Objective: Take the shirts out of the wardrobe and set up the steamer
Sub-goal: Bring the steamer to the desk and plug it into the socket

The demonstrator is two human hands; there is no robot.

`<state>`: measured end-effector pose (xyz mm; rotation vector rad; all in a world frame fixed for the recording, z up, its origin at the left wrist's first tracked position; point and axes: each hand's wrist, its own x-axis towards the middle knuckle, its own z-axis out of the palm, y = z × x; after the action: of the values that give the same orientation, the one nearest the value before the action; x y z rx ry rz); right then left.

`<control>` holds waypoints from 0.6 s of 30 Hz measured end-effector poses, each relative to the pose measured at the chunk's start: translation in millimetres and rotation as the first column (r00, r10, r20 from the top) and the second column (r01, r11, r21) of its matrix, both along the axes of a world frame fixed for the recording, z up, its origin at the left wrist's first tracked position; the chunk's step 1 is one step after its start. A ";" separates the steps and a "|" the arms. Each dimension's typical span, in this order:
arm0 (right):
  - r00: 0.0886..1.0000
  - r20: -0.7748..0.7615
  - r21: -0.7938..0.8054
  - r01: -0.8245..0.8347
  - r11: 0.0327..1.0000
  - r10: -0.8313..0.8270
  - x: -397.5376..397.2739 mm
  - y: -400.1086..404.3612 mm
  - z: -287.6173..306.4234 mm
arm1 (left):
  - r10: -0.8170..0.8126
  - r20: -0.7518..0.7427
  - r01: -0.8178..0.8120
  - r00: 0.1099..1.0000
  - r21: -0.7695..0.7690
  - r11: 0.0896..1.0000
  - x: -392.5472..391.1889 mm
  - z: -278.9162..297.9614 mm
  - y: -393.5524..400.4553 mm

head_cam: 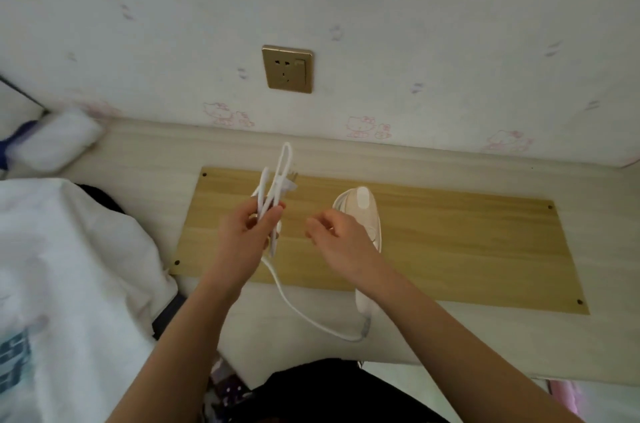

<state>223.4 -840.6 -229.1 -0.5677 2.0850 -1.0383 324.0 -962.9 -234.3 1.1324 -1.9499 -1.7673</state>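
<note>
A white hand-held steamer (363, 214) lies on a light wooden board (450, 242). Its white cord (298, 308) runs from the handle's lower end in a curve to my left hand (249, 235), which grips the folded loops of cord (277, 180) with the plug sticking up beside them. My right hand (339, 239) hovers over the steamer with its fingers loosely curled and nothing in it. A white shirt (69, 266) with a blue print lies on the left.
A gold wall socket (287, 69) sits on the patterned wall above the board. A white and blue bundle (55, 138) lies at the far left by the wall. Dark clothing (332, 391) fills the bottom edge.
</note>
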 end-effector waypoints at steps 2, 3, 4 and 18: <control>0.995 0.087 -0.049 0.057 0.997 -0.053 -1.6 -5.0 1.5 | -0.028 -0.019 0.027 0.999 -0.018 0.999 1.6 4.6 1.0; 0.990 0.124 -0.075 0.082 0.994 -0.073 -2.2 -6.2 3.3 | -0.049 -0.021 0.048 0.999 -0.037 0.998 2.2 6.1 2.8; 0.984 0.154 -0.099 0.106 0.989 -0.090 -2.6 -7.0 6.0 | -0.078 -0.022 0.077 0.997 -0.066 0.995 3.3 6.8 4.6; 0.833 0.419 -0.202 0.474 0.857 -0.362 -14.8 3.3 12.2 | -0.259 0.042 0.263 0.965 -0.121 0.957 14.4 26.1 4.2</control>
<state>208.6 -837.4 -216.8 -0.0229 1.7588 -1.6016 338.4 -958.7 -208.2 0.8935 -2.2802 -1.7284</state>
